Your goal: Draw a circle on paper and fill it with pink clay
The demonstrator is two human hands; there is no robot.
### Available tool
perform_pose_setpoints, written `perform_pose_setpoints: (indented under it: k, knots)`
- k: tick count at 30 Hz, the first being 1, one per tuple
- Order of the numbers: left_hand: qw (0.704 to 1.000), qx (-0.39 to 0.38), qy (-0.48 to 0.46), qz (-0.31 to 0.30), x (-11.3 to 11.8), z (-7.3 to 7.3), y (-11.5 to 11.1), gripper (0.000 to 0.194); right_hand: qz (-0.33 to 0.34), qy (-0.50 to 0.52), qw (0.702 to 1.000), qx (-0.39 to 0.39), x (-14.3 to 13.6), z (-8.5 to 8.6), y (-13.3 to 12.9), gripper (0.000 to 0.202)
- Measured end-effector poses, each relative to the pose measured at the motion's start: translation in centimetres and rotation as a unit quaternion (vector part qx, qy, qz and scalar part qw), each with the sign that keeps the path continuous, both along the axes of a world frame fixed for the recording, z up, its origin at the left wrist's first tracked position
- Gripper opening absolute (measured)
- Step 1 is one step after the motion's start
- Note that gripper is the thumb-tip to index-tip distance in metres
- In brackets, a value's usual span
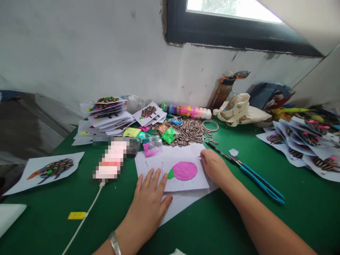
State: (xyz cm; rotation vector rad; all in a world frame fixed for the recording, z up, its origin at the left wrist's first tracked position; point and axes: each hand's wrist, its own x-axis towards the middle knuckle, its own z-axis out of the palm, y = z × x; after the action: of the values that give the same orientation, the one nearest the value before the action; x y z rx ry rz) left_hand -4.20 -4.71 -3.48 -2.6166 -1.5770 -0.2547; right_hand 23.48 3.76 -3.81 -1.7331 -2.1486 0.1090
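My left hand (148, 198) lies with spread fingers on the lower left of a white sheet of paper (156, 156), holding it flat. On the sheet is a pink oval of clay (185, 171) with a small green clay piece (170, 174) at its left end, near my left fingertips. Thin lines are drawn on the paper. My right hand (214, 164) is closed at the sheet's right edge; a thin dark tip pokes out from its fingers, and the rest of what it grips is hidden. Another white sheet (180, 207) lies underneath.
Sunflower seeds (190, 131) lie in a pile beyond the paper, with coloured clay packets (169, 135) beside them. Blue tweezers (261, 184) and a black pen (217, 150) lie right. Stacked pictures (111, 118) stand left; more pictures (300, 141) lie right. A white cable (90, 209) crosses the left.
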Motion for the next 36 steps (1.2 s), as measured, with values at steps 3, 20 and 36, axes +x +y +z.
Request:
perform_pose_setpoints:
  k: [3,20,36]
  knots:
    - [1.0,-0.005,-0.001,0.0,0.0,0.0,0.0,0.052,-0.015,0.042,0.999,0.024,-0.1,1.2,-0.1,0.018]
    - [0.999,-0.035,-0.015,0.007,0.3,0.4,-0.1,0.052,0.331,0.034,0.941,-0.059,-8.7,3.9,-2.0,0.019]
    - [1.0,-0.027,-0.014,0.007,0.3,0.0,-0.1,0.052,0.335,-0.007,0.942,-0.036,-8.1,3.1,-1.8,0.017]
